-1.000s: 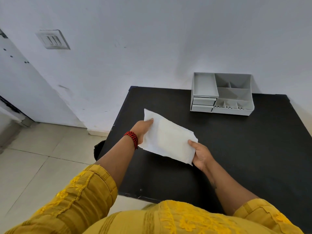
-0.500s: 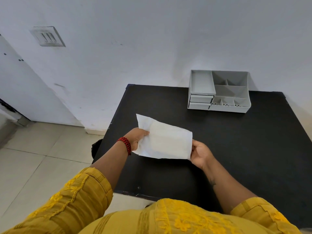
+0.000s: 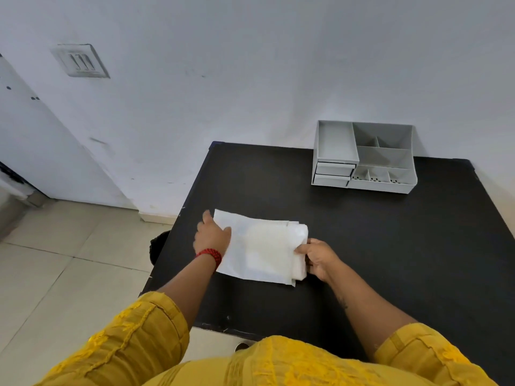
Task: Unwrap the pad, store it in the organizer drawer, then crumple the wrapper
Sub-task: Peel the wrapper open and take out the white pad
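Now, grip: my right hand (image 3: 316,257) pinches the pad (image 3: 299,252) between thumb and fingers at its folded right end; my left hand (image 3: 212,237) lies flat, fingers pressed down on the wrapper (image 3: 250,246) at its left end.
Location: pad and wrapper rest on the black table (image 3: 390,246), near its left front edge, directly before me.
Change: half a second ago the sheet hung in the air, stretched between both hands; it now lies on the tabletop, and a thick white roll has appeared at the right edge.
Meaning: I read this as the unwrapping step under way, the pad being drawn out rightward while the left hand anchors the wrapper; storing and crumpling are not yet done.
Orientation: the wrapper's long axis runs left to right across the table, tilted slightly so the left end sits farther from me; the pad's emerging end points right.
Hedge: white on white, so I cannot tell exactly where pad stops and wrapper begins.
Beyond: the grey organizer (image 3: 365,157) stands against the wall at the far right, well apart, its two small drawers (image 3: 333,174) looking closed.
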